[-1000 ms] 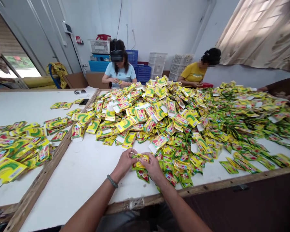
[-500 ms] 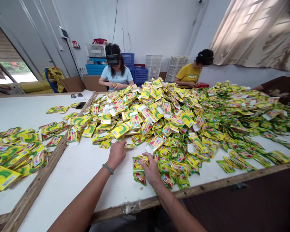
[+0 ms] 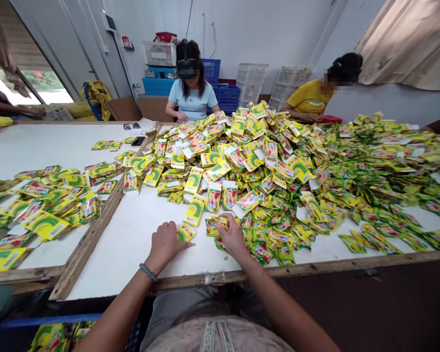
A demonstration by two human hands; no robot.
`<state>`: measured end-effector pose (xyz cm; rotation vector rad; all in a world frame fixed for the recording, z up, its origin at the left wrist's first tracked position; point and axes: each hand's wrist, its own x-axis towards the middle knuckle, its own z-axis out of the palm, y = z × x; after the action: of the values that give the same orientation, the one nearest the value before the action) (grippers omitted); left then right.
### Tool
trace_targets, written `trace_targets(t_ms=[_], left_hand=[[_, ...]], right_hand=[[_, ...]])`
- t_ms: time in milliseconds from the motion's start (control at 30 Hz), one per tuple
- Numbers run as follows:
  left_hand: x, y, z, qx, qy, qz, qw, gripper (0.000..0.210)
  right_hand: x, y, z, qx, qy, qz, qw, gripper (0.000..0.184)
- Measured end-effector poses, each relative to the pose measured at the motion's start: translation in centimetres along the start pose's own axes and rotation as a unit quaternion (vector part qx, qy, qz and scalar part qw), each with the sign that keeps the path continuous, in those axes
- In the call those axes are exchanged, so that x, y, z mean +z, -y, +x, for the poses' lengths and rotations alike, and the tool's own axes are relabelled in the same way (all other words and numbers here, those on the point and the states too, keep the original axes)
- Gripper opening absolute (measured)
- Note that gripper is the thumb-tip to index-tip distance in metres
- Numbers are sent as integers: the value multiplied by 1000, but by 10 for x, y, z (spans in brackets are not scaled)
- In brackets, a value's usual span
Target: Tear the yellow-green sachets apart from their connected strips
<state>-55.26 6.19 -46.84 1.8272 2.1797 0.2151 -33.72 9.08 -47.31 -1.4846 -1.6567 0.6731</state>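
Note:
My left hand, a beaded bracelet on its wrist, is over the bare white tabletop with its fingers curled and thumb stretched out. At its fingertips is a small yellow carton, partly hidden by the hand. My right hand pinches a green-and-yellow sachet at the near edge of the heap, with more sachets just beneath. Between the hands and the heap lie a yellow carton and two cartons with raised white flaps, one of them a red-printed carton.
A tall heap of cartons merges into green sachets on the right. Left of a wooden divider lie more cartons. A person in light blue and one in yellow sit across. Below left is a blue crate.
My left hand has moved left and nearer me, with a carton at its fingertips. Several cartons now lie upright-facing before the heap. My right hand stays at the sachets; the view has tilted down.

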Motion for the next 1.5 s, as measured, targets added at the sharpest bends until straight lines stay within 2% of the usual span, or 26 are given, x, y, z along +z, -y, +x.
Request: trace_targets(t_ms=[100,267,433,567,633,700,767,833,933,1067,1200,1333,1400,1500], left_hand=[[0,3,-14,36,23,-9,999,67],[-2,19,-37,107,-19,-24,994,46],[-6,30,-36,55,-3,-186,981,43],[1,33,-30,50,42,-237,969,44],[9,32,-28,46,86,-348,932,39],[18,30,-29,36,122,-487,864,37],[23,26,-32,16,131,-583,802,38],[25,22,-36,-5,125,-627,769,38],[22,16,-39,-15,121,-646,754,37],[16,10,-37,31,158,-649,744,35],[13,9,-33,56,199,-662,721,36],[14,12,-33,44,207,-690,693,36],[14,13,-33,36,209,-702,681,37],[13,14,-34,15,213,-713,668,39]], right_hand=[[1,-1,-3,13,13,40,999,26],[7,-3,-7,36,49,76,995,27],[15,11,-6,30,74,124,989,30],[19,21,0,1,90,102,991,27],[21,21,4,-9,95,110,989,26],[23,19,8,-12,91,131,987,27],[22,17,11,-23,109,132,985,27],[19,16,12,-37,159,117,980,25],[9,19,13,-52,229,96,967,21],[1,29,17,-82,277,28,957,16],[8,42,19,-150,245,-38,957,15],[15,49,13,-229,234,-88,941,19],[14,50,11,-235,241,-87,937,26],[9,53,10,-196,231,-49,952,34]])
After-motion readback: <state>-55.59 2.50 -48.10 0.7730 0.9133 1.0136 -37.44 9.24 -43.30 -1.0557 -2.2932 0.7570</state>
